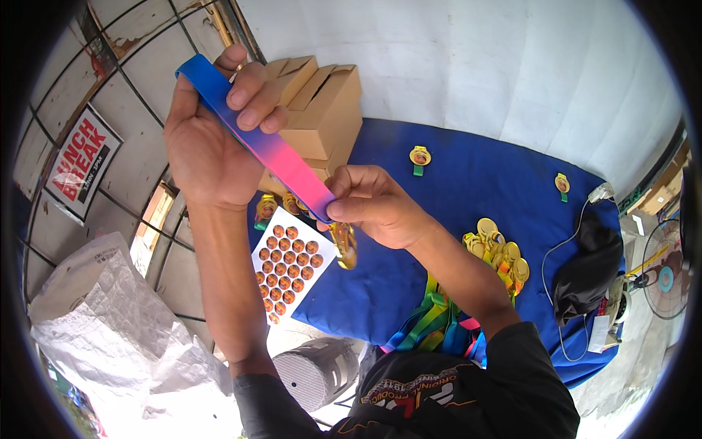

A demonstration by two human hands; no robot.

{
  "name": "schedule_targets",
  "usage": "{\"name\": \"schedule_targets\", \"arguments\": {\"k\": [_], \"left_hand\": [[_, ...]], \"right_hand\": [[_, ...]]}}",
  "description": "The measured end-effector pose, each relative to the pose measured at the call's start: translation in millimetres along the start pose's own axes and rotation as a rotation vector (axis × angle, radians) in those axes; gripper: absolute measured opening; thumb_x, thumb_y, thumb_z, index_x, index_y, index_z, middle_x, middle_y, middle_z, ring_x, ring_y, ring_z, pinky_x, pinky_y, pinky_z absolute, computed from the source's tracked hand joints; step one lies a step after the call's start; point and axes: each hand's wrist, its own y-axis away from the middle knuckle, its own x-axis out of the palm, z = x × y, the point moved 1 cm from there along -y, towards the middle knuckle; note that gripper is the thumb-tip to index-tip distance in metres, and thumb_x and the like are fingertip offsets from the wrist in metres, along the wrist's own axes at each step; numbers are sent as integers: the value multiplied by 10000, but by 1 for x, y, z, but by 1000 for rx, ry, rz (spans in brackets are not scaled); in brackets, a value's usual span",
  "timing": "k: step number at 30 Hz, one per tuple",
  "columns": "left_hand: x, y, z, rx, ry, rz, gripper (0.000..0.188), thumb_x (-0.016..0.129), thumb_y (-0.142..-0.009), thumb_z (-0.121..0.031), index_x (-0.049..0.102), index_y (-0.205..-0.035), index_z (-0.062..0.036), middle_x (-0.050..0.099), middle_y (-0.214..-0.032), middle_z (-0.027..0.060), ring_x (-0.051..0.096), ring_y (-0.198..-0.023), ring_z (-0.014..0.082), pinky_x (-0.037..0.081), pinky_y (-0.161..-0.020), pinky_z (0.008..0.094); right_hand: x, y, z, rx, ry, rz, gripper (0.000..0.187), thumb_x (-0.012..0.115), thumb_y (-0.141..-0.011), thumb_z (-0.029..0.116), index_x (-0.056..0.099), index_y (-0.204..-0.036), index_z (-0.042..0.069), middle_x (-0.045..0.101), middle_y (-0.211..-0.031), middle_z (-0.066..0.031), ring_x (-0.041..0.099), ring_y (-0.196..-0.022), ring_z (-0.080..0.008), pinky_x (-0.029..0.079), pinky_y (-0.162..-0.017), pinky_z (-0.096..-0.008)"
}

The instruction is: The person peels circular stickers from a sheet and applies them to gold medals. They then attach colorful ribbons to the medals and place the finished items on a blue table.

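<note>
Raised at the upper left, my left hand [212, 157] has its fingers curled over the looped end of a blue-to-pink medal ribbon [281, 157]. My right hand [380, 208] pinches the ribbon's lower end between thumb and fingers, so it slants taut between both hands. Just below this pinch hangs a gold medal [345, 249], partly hidden by my right hand. Beneath lies a white sheet of round orange-and-dark stickers [292, 267]. More medals [266, 208] lie at the sheet's far edge. A heap of gold medals [501, 252] is beyond my right forearm, with multicoloured ribbons [435, 318] nearer me.
Blue cloth [380, 300] covers the table. Cardboard boxes [333, 110] are stacked at its far left; single medals lie at the back [420, 156] and far right [561, 184]. A black bag [589, 260], white cable and fan [665, 271] are right, a white sack [117, 322] left.
</note>
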Motion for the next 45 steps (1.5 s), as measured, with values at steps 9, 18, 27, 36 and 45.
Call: {"name": "schedule_targets", "arguments": {"k": [9, 18, 27, 36, 45], "left_hand": [[12, 10, -6, 101, -201, 34, 554, 428, -1063, -506, 574, -1204, 10, 427, -756, -3, 368, -607, 141, 336, -567, 292], [12, 45, 20, 400, -1957, 611, 424, 783, -717, -408, 580, -887, -77, 557, -673, 84, 608, -533, 269, 468, -479, 371], [16, 52, 14, 295, -1937, 662, 309, 727, -773, -350, 571, -756, -83, 500, -640, 65, 556, -505, 266, 432, -458, 393], [26, 62, 21, 290, -1984, 629, 202, 706, -667, -219, 557, -741, -103, 478, -634, 55, 539, -512, 262, 428, -467, 402], [-1, 75, 11, 319, -1512, 201, 475, 713, -835, -474, 597, -973, -34, 604, -907, 109, 625, -816, 225, 485, -699, 361]], "right_hand": [[5, -3, 2, -125, -74, 32, 203, 725, -925, -29, 555, -1011, 40, 709, -939, -100, 725, -905, -179, 573, -804, -311], [22, 23, 18, -294, 476, -54, 309, 701, -914, -78, 489, -1105, 39, 688, -1005, -70, 688, -1013, -127, 532, -899, -300], [24, 26, 13, -373, 602, 1, 290, 643, -912, -110, 493, -1131, 8, 690, -1028, -82, 694, -1024, -136, 531, -909, -306], [26, 39, 23, -322, 610, 137, 315, 683, -928, -70, 501, -1167, 27, 649, -1121, -103, 647, -1082, -144, 506, -918, -302], [29, 40, 16, -257, 506, -29, 311, 663, -919, -107, 490, -1124, 50, 677, -1099, -110, 665, -1056, -162, 521, -929, -323]]}}
